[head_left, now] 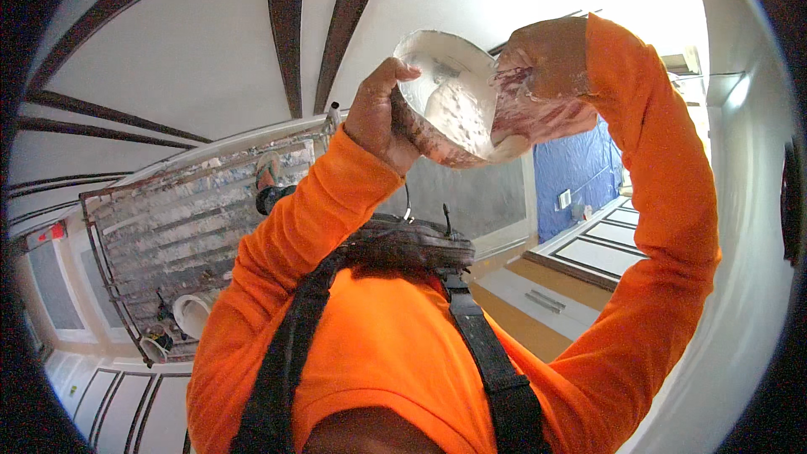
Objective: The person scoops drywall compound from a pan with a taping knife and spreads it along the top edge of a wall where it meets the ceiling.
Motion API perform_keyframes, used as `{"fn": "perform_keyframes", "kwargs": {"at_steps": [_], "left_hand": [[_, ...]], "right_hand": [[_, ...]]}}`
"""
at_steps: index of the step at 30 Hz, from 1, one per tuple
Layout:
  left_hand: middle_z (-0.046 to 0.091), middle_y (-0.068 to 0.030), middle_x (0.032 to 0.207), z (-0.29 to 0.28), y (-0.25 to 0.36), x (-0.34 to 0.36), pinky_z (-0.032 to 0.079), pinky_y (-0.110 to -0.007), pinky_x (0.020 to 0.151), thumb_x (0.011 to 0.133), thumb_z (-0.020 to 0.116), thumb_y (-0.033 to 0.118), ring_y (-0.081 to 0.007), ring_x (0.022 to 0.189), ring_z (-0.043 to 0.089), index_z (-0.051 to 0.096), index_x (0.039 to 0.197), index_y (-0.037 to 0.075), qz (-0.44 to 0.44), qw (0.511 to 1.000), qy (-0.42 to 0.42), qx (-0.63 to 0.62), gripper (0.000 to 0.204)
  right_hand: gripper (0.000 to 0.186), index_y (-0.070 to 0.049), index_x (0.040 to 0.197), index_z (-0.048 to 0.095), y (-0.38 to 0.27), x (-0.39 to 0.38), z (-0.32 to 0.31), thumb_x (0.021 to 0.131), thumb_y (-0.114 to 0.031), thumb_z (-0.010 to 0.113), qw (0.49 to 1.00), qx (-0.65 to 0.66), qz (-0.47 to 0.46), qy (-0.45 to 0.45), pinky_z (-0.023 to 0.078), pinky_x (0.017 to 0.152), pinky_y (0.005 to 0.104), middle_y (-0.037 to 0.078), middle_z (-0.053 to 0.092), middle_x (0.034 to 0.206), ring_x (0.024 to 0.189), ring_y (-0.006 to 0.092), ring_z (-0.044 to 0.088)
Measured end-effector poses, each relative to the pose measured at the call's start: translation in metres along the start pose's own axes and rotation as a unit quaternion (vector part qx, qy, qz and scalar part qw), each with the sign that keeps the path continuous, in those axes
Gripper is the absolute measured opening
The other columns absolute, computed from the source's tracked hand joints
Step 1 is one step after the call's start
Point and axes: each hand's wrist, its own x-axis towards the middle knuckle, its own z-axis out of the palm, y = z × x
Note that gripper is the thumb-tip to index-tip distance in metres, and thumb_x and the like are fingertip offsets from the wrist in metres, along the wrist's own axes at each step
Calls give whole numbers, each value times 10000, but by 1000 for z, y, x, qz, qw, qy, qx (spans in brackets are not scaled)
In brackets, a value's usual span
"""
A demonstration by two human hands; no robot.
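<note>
My left hand (378,122) is closed around the side of a round bowl (420,134), thumb over the rim. The bowl is tilted so its inside shows, with wet white plaster (461,109) in it and smears on its outer wall. My right hand (551,55) is bent at the wrist beside the bowl, fingers curled around a broad, flat-faced scraper (542,113) streaked with white and reddish smears. The scraper's lower edge meets the bowl's right rim. Its handle, if any, is hidden by my fingers.
Below on the left lies a platform of plaster-stained planks (185,219), with a sandalled foot (267,172) on it. A white bucket (195,313) and a smaller pail (155,345) stand near its edge. Dark beams (286,25) cross the white ceiling; blue sheeting (576,172) hangs beyond my right arm.
</note>
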Motion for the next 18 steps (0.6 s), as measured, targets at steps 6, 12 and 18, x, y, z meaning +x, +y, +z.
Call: {"fn": "perform_keyframes", "kwargs": {"at_steps": [6, 12, 18], "left_hand": [[487, -150, 1169, 2, 1, -5, 464, -441, 914, 708, 657, 228, -321, 1067, 519, 402, 1231, 62, 9, 999, -35, 11, 605], [460, -139, 1240, 36, 31, 13, 403, -583, 921, 676, 589, 253, -351, 1163, 436, 382, 1293, 63, 77, 993, -67, 52, 677], [485, -127, 1223, 54, 41, 56, 379, -535, 962, 669, 604, 232, -315, 1150, 456, 438, 1250, 72, 71, 990, -102, 63, 626]], "right_hand": [[363, 9, 1028, 574, 87, 8, 42, 679, -62, 644, 894, 421, -105, 110, 507, 718, 375, 153, 618, 907, 784, 293, 610], [437, 37, 1119, 518, 133, 38, 94, 715, -73, 640, 332, 741, -486, 323, 505, 735, 399, 165, 598, 996, 830, 318, 599], [574, 37, 1275, 399, 100, 7, 103, 747, -43, 611, 126, 667, -566, 468, 458, 927, 465, 195, 496, 1231, 1128, 344, 503]]}}
